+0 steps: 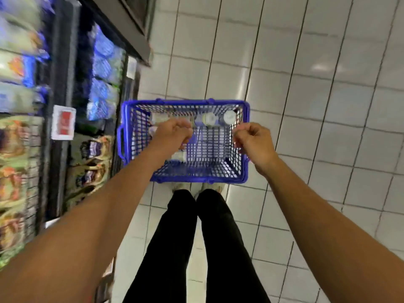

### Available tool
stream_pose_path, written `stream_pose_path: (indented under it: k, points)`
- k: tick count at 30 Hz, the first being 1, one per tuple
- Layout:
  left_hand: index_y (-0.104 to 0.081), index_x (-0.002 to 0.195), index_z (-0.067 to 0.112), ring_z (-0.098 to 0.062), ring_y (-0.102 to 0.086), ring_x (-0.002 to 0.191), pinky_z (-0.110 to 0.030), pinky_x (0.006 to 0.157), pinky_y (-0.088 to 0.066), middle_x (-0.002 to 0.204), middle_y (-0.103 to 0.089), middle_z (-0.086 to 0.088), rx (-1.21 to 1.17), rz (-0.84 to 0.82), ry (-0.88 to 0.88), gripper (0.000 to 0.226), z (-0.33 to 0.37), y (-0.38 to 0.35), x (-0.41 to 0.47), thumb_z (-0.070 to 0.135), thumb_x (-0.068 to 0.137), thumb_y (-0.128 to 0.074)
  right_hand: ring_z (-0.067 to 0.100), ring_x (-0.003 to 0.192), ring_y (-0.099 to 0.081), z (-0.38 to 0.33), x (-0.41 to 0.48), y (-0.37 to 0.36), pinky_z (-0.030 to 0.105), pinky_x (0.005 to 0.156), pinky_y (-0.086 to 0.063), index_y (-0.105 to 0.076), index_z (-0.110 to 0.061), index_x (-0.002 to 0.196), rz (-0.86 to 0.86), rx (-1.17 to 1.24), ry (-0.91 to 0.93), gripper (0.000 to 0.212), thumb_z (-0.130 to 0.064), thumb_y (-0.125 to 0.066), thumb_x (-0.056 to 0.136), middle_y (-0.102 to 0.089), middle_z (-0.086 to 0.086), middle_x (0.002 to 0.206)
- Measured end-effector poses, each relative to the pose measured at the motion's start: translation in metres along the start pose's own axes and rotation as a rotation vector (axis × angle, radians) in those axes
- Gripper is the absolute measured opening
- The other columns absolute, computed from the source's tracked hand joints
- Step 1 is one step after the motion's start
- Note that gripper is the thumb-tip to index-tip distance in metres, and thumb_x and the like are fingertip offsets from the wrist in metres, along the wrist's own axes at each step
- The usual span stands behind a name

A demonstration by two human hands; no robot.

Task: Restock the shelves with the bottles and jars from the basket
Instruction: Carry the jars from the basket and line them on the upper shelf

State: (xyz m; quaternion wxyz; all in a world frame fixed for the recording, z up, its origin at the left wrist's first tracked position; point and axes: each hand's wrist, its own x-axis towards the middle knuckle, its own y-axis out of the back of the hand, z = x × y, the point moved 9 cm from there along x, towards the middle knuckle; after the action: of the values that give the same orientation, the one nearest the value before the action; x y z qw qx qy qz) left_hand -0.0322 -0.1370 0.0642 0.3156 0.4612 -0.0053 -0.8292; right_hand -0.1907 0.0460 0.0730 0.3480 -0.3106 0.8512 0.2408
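A blue plastic basket (244,136) stands on the tiled floor just in front of my feet. Two upright white-capped bottles (208,119) (229,116) stand at its far right. More pale bottles lie at its left: one along the far wall (164,117) and one near my wrist (178,156). My left hand (172,133) hovers over the basket's left half with fingers curled; no object shows in its grip. My right hand (253,139) hangs over the right rim, fingers curled, holding nothing. Store shelves (63,88) run along the left.
The shelves on the left hold blurred blue and green packets and bagged goods, with a red-and-white price tag (63,125) on one edge. White floor tiles (328,106) stretch ahead and to the right. My black-trousered legs (196,248) are below the basket.
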Motion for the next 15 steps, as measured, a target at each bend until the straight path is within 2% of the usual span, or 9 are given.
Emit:
stream_pose_path:
  k: [2,4,6,8,12,15]
  points:
    - [-0.063,0.091,0.029,-0.011,-0.063,0.07,-0.021,0.058,-0.056,0.084,-0.066,-0.002,0.104,-0.019,-0.024,0.015,-0.026,-0.015,0.038,0.014,0.092,-0.065,0.003,0.053,-0.059,0.041,0.034,-0.012,0.02,0.05,-0.049,-0.066,0.0,0.1,0.008,0.002,-0.042,0.012,-0.008,-0.06,0.095,-0.066,0.004,0.077]
    - [-0.061,0.096,0.032,-0.014,-0.064,0.075,-0.029,0.067,-0.057,0.086,-0.065,0.0,0.198,-0.034,-0.038,0.017,-0.052,-0.031,0.077,0.016,0.092,-0.066,0.011,0.063,-0.061,0.078,0.065,-0.025,0.024,0.054,-0.052,-0.064,-0.001,0.102,-0.007,-0.016,-0.095,0.013,-0.011,-0.062,0.093,-0.067,0.009,0.085]
    - [-0.06,0.102,0.029,-0.017,-0.06,0.071,-0.033,0.064,-0.053,0.082,-0.063,0.002,0.262,-0.046,-0.045,0.02,-0.076,-0.048,0.114,0.012,0.091,-0.064,0.02,0.073,-0.06,0.11,0.093,-0.038,0.033,0.059,-0.055,-0.06,-0.005,0.105,-0.027,-0.007,-0.137,0.014,-0.013,-0.063,0.093,-0.064,0.015,0.093]
    - [-0.058,0.109,0.024,-0.017,-0.058,0.075,-0.028,0.061,-0.047,0.084,-0.06,0.003,0.314,-0.045,-0.058,0.027,-0.096,-0.064,0.149,0.008,0.088,-0.064,0.022,0.073,-0.055,0.137,0.119,-0.048,0.034,0.061,-0.053,-0.053,-0.01,0.105,-0.018,-0.011,-0.171,0.016,-0.015,-0.065,0.095,-0.059,0.014,0.092]
    - [-0.055,0.126,0.01,-0.022,-0.052,0.101,-0.024,0.079,-0.038,0.115,-0.055,-0.011,0.544,0.042,-0.198,0.05,-0.118,-0.085,0.205,0.005,0.079,-0.071,0.019,0.069,-0.052,0.185,0.173,-0.066,0.036,0.064,-0.051,-0.051,-0.01,0.109,0.008,-0.076,-0.209,0.023,-0.023,-0.066,0.096,-0.055,0.008,0.087]
    - [-0.049,0.134,0.005,-0.036,-0.046,0.123,-0.037,0.097,-0.037,0.132,-0.05,-0.021,0.688,0.105,-0.323,0.062,-0.125,-0.099,0.235,0.009,0.076,-0.073,0.023,0.08,-0.057,0.21,0.212,-0.074,0.035,0.068,-0.05,-0.052,-0.007,0.123,0.098,-0.099,-0.238,0.044,-0.032,-0.07,0.092,-0.061,0.009,0.1]
